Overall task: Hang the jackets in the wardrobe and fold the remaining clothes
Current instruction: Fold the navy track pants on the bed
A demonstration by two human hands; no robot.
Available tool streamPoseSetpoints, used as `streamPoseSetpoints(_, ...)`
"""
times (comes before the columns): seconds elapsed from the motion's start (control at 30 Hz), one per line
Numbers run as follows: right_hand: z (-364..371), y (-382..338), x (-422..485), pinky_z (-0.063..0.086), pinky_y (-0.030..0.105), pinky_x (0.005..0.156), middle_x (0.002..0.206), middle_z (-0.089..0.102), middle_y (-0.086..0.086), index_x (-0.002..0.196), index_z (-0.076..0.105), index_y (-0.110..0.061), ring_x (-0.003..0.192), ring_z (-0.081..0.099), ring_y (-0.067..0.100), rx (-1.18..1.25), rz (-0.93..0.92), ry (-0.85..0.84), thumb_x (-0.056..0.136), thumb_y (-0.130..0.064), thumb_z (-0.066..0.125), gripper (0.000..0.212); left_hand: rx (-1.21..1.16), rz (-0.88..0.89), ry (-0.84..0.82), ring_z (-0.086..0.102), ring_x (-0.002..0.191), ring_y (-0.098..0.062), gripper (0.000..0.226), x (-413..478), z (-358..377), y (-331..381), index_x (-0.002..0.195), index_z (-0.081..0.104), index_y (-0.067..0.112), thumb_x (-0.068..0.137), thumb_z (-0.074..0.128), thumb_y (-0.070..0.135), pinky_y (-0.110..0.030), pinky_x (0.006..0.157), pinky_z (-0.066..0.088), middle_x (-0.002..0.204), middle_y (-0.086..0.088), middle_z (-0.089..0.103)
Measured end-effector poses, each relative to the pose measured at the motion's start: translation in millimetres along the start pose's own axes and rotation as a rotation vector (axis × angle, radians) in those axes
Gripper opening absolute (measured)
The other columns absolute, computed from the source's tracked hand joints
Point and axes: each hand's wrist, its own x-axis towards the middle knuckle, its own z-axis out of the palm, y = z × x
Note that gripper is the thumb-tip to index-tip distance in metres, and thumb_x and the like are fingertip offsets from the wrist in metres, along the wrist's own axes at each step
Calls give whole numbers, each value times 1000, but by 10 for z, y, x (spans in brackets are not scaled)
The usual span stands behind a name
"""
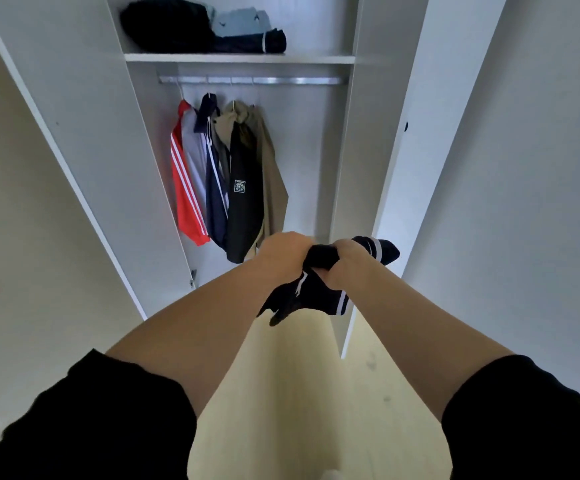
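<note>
Black knit, bunched between two fists — the left hand (283,252) and right hand (345,261) are both curled tight round a pair of socks (316,289), held in mid-air in front of the open wardrobe (84,133). They look light, soft and stretchy, with no stiffness to resist a fold; the bunched middle where both hands grip seems the sure place to hold. One end sticks out past the right hand, up and to the right, white band showing; the other hangs down and to the left, so the long axis runs on a slant. Whether one sock is already tucked into the other I cannot tell. Beyond, jackets (226,174) hang on the rail (299,80) — folded clothes (205,27) sit on the shelf (316,59) above.
</note>
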Motion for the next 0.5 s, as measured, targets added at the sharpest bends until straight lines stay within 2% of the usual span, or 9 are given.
streamPoseSetpoints(0.07,23,-179,254,54,33,76,125,56,19,131,44,1,114,57,34,169,91,0,93,-9,55,41,-36,-12,-46,59,78,-25,11,324,-88,-189,84,59,13,81,52,5,-35,68,50,79,-2,57)
streamPoseSetpoints(0.13,137,-473,439,49,45,92,120,61,20,128,47,-1,109,61,35,90,64,-23,94,-25,55,42,-136,-42,-61,59,77,-26,11,689,-187,-425,80,62,7,80,52,2,-36,70,51,78,-6,59)
streamPoseSetpoints(0.23,250,-949,781,50,42,85,102,69,21,113,57,4,91,67,31,-345,-147,-101,92,-46,42,56,-299,-109,-113,55,66,-21,8,1248,-401,-826,72,59,0,79,55,-1,-26,58,46,64,-4,53)
streamPoseSetpoints(0.3,369,-1317,1008,54,38,77,89,72,17,105,63,4,74,67,22,-724,-482,8,89,-49,47,58,-455,-187,-179,55,60,-19,5,1571,-584,-1078,71,60,0,75,60,-4,-21,52,44,63,-7,54)
streamPoseSetpoints(0.33,437,-1500,1158,53,37,80,94,71,14,108,62,1,78,63,18,-925,-716,82,86,-47,55,54,-506,-214,-201,57,61,-19,4,1716,-676,-1194,75,63,0,74,63,-4,-24,55,47,66,-9,58)
streamPoseSetpoints(0.37,523,-1669,1288,49,36,88,107,65,8,117,58,-6,92,59,16,-1120,-945,120,81,-44,64,53,-533,-224,-213,59,63,-20,6,1855,-762,-1302,78,65,2,73,65,-2,-26,59,49,69,-9,60)
streamPoseSetpoints(0.4,623,-1819,1380,42,37,98,123,55,5,129,50,-14,112,50,18,-1342,-1133,116,75,-42,70,64,-542,-219,-223,61,66,-20,8,1985,-837,-1405,79,66,6,74,67,0,-27,61,50,71,-7,62)
streamPoseSetpoints(0.47,851,-2111,1595,21,46,112,146,32,8,143,35,-23,137,24,29,-1731,-1271,28,70,-39,76,85,-524,-193,-239,63,70,-19,11,2217,-952,-1587,81,67,11,74,68,1,-28,65,51,74,-5,64)
streamPoseSetpoints(0.5,986,-2248,1682,16,49,113,147,32,8,141,37,-25,139,21,31,-1873,-1253,-43,69,-40,76,83,-505,-179,-246,63,71,-18,13,2314,-999,-1667,85,68,9,75,69,1,-28,67,52,76,-4,65)
